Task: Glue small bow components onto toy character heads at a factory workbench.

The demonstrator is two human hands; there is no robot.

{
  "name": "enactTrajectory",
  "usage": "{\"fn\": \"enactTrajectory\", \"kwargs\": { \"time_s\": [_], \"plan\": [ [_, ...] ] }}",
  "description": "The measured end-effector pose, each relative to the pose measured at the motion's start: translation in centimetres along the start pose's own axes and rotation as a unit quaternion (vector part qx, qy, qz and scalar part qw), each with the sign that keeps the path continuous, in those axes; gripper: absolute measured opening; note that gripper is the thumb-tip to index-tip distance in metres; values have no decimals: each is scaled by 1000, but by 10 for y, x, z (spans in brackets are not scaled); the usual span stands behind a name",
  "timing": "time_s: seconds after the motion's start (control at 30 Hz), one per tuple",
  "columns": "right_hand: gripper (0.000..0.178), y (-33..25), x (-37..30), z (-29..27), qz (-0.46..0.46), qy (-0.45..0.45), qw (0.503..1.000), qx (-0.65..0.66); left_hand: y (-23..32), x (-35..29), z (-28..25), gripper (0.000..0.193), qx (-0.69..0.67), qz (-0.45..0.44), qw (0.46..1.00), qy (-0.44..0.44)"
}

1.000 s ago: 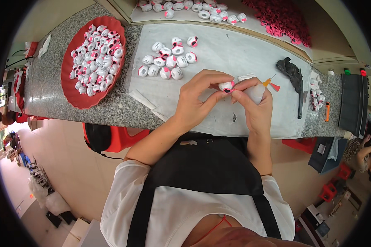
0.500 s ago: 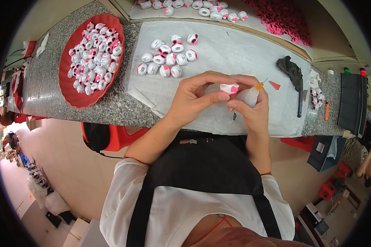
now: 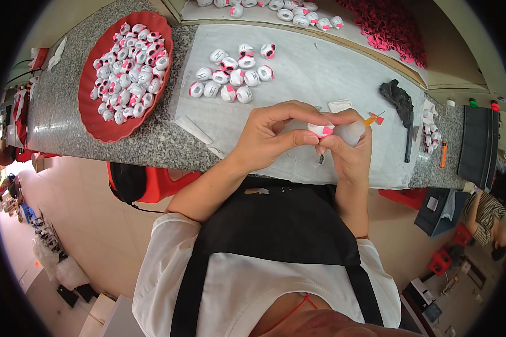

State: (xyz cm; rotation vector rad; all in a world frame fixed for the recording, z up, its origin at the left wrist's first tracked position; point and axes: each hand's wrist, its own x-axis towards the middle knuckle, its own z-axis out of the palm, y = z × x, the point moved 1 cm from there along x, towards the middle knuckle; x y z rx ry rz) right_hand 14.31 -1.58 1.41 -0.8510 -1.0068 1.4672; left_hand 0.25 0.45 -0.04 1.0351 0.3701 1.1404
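Note:
My left hand [image 3: 275,135] is closed, thumb and forefinger pinching a small white piece [image 3: 321,130] with pink parts, like a toy figure's head. My right hand [image 3: 353,154] wraps a translucent squeeze bottle [image 3: 351,133]. Its orange nozzle [image 3: 369,121] and thin needle point away to the right, off the piece. The right thumb and fingertips meet the piece's right side. Both hands are above a white sheet [image 3: 298,67] on the counter. Farther left on the sheet lies a cluster of similar white-and-pink pieces [image 3: 228,93].
A scalloped red tray [image 3: 86,101] heaped with such pieces stands on the granite counter [image 3: 56,118] at left. Pink parts [image 3: 388,31] and more white pieces fill the shelf behind. Crumpled black plastic [image 3: 398,98] and an orange stick [image 3: 443,154] lie at right.
Both hands have shifted slightly rightward. The bottle's nozzle has swung farther right, and the right thumb and fingertips have come onto the white-and-pink piece. The view has shifted a little.

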Motion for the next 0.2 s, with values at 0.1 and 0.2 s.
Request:
{"fn": "enactTrajectory", "kwargs": {
  "time_s": [0.1,0.2],
  "plan": [
    [24,0,-1,1,9,10,1000,4,2,-1,1,20,-22,-8,1000,8],
    [22,2,-1,-2,4,-20,1000,25,7,-1,-2,21,-33,-78,996,-10]
  ]
}}
